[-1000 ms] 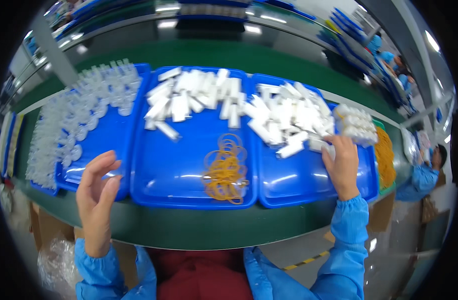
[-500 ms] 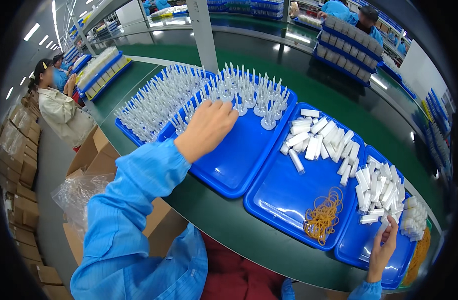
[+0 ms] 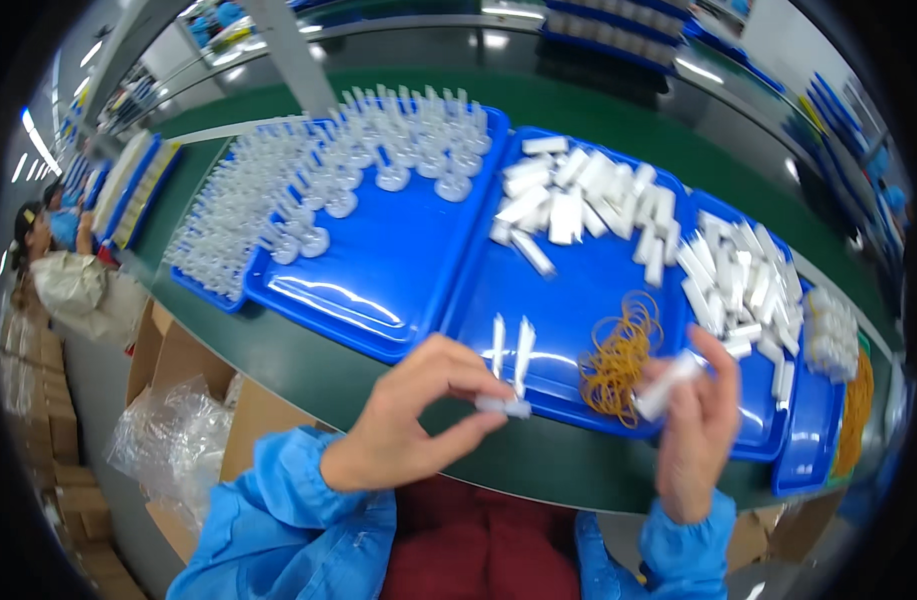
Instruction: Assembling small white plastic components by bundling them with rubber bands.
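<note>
Clear pieces point(image 3: 522, 357): two upright stems show, rising from the left hand point(image 3: 408, 415) over the near edge of the middle tray point(image 3: 488, 270).
Left grip: thumb and forefinger pinched on the bases of the pieces.
White packet point(image 3: 668, 387): blurred and tilted, in the right hand point(image 3: 696, 435), over the near right corner of the middle tray.
Right grip: thumb and fingers closed around the packet.
Bands point(image 3: 618, 365): a loose amber tangle in the near right part of the middle tray, just left of the packet.
Middle pile point(image 3: 568, 205): white packets heaped at the far side of the same tray.
Left tray point(image 3: 368, 285): blue, with clear stemmed parts point(image 3: 418, 140) standing along its far and left sides.
Right tray point(image 3: 758, 425): blue, more white packets point(image 3: 743, 275) heaped toward its far side.
Far right: white bundles point(image 3: 828, 335), and beside them a mass of amber bands point(image 3: 855, 410).
Table point(image 3: 308, 375): green, under the trays.
Floor, left: an open carton point(image 3: 158, 350) and crumpled clear plastic point(image 3: 173, 430).
Beyond: a person in a pale jacket point(image 3: 93, 290).
</note>
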Available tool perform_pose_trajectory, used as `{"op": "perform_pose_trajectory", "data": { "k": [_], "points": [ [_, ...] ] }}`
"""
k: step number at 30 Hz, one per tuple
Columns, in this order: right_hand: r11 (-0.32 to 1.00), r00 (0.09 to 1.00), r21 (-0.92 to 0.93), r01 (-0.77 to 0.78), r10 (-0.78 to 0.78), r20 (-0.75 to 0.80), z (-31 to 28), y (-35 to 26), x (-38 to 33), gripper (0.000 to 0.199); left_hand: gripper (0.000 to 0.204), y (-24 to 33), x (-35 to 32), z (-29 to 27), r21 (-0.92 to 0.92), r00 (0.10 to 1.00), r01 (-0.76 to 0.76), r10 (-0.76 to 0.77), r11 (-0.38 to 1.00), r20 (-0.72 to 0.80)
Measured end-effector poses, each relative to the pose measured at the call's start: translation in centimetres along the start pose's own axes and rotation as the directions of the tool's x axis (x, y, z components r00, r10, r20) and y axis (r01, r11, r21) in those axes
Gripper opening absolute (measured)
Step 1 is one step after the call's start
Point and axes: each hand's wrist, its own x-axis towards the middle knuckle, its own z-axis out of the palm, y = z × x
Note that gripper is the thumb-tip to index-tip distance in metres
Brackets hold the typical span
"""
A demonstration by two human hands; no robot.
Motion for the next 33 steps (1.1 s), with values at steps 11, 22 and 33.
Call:
{"op": "perform_pose_trajectory", "data": {
  "k": [11, 22, 33],
  "points": [
    [0.975, 0.985, 0.163, -0.153, 0.137, 0.108, 3.1, 0.9, 0.9, 0.043, 0.025, 1.3, -1.6, 3.3, -0.096, 0.979, 0.048, -0.027, 0.994, 0.204],
    [0.979, 0.956, 0.012, 0.205, -0.203, 0.211, 4.6, 3.2, -3.0, 0.042, 0.037, -0.6, -2.2, 4.5, 0.040, 0.973, -0.216, 0.219, 0.976, -0.073],
    [0.050, 0.602, -0.621, 0.782, -0.318, 0.733, 8.0, 3.0, 11.9, 0.008, 0.037, -3.5, -2.5, 2.9, 0.332, 0.953, -0.191, 0.256, 0.924, -0.165]
  ]
}}
